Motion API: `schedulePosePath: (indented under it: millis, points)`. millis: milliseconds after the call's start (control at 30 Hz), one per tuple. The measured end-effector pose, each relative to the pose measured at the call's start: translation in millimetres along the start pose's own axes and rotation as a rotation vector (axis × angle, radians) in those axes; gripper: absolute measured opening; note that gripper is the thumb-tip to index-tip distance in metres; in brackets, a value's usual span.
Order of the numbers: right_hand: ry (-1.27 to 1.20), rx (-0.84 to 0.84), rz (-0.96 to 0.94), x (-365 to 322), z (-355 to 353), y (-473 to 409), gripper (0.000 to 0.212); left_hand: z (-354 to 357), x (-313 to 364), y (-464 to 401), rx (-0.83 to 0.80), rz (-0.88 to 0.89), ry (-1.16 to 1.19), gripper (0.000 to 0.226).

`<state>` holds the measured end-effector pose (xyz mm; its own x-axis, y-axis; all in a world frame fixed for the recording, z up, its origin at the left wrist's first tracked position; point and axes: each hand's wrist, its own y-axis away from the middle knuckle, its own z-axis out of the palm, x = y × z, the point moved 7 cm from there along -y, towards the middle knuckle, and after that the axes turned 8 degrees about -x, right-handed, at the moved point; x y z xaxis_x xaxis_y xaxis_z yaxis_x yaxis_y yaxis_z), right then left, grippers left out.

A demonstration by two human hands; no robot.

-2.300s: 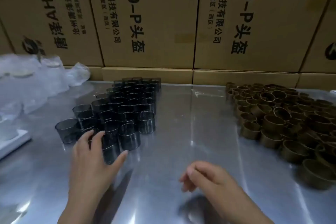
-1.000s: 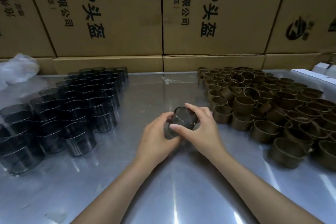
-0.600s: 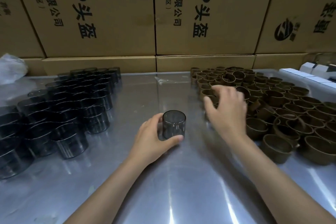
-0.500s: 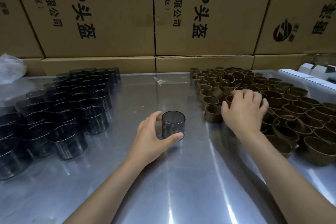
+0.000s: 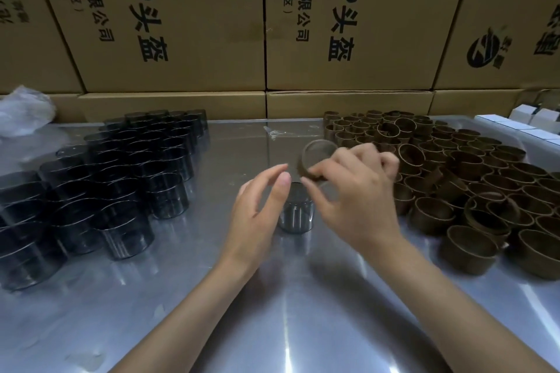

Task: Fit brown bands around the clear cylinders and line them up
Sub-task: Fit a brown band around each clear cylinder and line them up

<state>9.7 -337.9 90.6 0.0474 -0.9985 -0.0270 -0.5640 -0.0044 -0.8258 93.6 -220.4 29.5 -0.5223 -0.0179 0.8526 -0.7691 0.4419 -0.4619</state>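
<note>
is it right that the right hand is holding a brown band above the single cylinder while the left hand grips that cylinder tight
Not quite. The head view shows the left hand open beside the clear cylinder, fingers straight, not gripping it. The rest holds: the right hand pinches a brown band just above that cylinder.

We saw smoky dark-grey clear cylinders (image 5: pixel 127 179) massed toward the left edge of the shiny silver bench (image 5: pixel 272 312), brown bands (image 5: pixel 454 185) toward its right edge, tan boxes (image 5: pixel 181 24) printed with black characters behind, and white boxes (image 5: pixel 515 124) at the far right corner.
</note>
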Motion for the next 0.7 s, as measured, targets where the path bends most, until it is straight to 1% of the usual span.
schedulePosePath:
  millis: [33,100,133,200,233,267,333,400,433,500,533,633,700]
  points:
    - [0.007,0.007,-0.058,-12.7,0.7,1.6,0.016,2.7,1.7,1.3,-0.015,-0.005,0.024,0.04]
    - [-0.012,0.01,-0.127,-28.0,3.8,5.3,0.017,5.2,0.9,2.4,-0.007,-0.026,0.086,0.018]
    - [-0.035,0.005,-0.148,-32.0,5.7,6.9,0.016,5.1,0.1,2.0,0.005,-0.027,0.116,0.017]
    - [-0.131,-0.03,-0.169,-33.5,10.1,9.6,0.013,4.5,-1.7,0.1,0.014,-0.003,0.123,0.031]
    - [-0.218,-0.059,-0.143,-30.2,13.0,10.4,0.016,3.9,-1.2,-0.7,0.016,0.004,0.097,0.04]
    - [-0.328,-0.089,-0.083,-23.7,16.5,11.2,0.022,3.2,-1.2,-1.4,0.019,0.014,0.072,0.044]
    - [-0.544,-0.156,0.092,-7.4,26.5,14.5,0.037,3.5,-2.8,-2.4,0.017,0.035,0.039,0.038]
    - [-0.686,-0.292,0.231,0.3,44.8,21.2,0.049,6.1,-5.9,-2.9,0.004,0.026,-0.005,0.033]
    - [-0.734,-0.367,0.266,1.1,55.2,25.8,0.05,7.4,-6.6,-3.3,-0.003,0.033,-0.045,0.032]
    - [-0.799,-0.458,0.3,0.8,70.8,33.2,0.044,9.4,-6.6,-4.4,-0.014,0.06,-0.115,0.031]
    - [-0.823,-0.472,0.314,1.7,75.5,34.7,0.04,10.2,-7.9,-5.3,-0.015,0.053,-0.111,0.031]
    - [-0.884,-0.463,0.337,3.4,82.1,35.8,0.039,11.5,-16.1,-6.5,-0.031,-0.004,-0.011,0.026]
    - [-0.948,-0.451,0.355,4.5,85.4,37.4,0.039,14.8,-19.7,-6.2,-0.094,-0.033,0.023,0.029]
